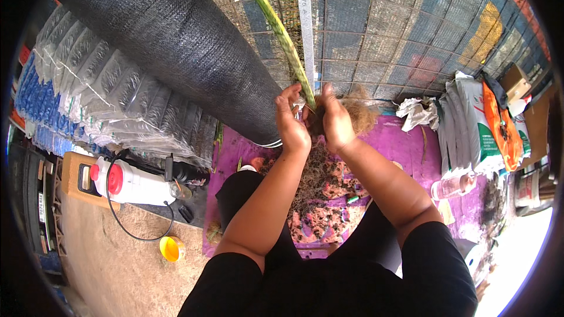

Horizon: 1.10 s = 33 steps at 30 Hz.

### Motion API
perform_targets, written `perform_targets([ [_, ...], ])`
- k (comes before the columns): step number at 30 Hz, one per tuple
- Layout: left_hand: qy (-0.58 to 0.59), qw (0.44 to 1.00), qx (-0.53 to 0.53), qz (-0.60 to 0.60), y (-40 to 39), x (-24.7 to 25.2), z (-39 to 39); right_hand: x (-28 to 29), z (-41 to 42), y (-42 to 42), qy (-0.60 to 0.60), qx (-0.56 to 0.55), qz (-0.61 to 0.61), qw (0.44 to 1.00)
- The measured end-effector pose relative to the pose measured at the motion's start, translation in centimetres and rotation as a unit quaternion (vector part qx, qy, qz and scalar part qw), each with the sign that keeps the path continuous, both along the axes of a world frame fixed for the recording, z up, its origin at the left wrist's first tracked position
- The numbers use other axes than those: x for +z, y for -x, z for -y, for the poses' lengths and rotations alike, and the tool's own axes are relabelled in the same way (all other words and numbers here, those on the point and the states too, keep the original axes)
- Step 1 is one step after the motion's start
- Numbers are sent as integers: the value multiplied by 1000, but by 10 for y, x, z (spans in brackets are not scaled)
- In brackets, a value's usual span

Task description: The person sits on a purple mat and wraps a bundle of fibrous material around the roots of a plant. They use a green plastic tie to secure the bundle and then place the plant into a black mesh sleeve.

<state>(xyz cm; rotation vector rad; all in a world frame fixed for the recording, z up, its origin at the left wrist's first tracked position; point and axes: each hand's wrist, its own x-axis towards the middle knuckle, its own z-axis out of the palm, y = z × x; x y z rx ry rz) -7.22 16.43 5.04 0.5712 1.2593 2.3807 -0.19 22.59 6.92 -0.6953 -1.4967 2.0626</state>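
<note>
Between my two hands a long, narrow, mottled green-yellow leaf, like a snake plant's point(282, 35), rises from a dark root clump point(315, 123). My left hand point(291, 119) is cupped at the left of the leaf's base, fingers curled. My right hand point(337, 119) presses against the dark clump from the right. Behind my right hand lies a tuft of brown fibre point(361, 112). Loose dark fibre point(310, 176) and reddish crumbly matter are spread on the purple sheet point(396, 141) between my legs.
A big roll of black netting point(185, 44) slants in from the upper left, beside stacked plastic-wrapped bundles point(110, 83). A white sprayer tank point(136, 180) and a yellow cup point(172, 248) are at the left. Bags point(467, 123) and a clear bottle point(454, 186) stand right. A wire mesh wall point(370, 22) is ahead.
</note>
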Motion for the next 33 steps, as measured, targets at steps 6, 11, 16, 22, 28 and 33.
perform_targets([
  [6,75,989,-25,-127,-8,-9,-14,-5,-10,1,-113,-53,-64,990],
  [11,48,997,-55,-3,-8,16,-6,-5,-3,5,-101,-110,-143,978],
  [16,-67,976,-171,114,-3,30,7,9,2,-1,-130,-69,-170,974],
  [22,68,991,-95,60,-25,30,11,-5,18,3,-91,-110,-154,978],
  [28,95,992,-25,-86,-33,27,13,8,21,-2,-89,-125,-78,985],
  [33,48,995,-79,-47,-26,30,15,17,21,0,-20,-91,-125,988],
])
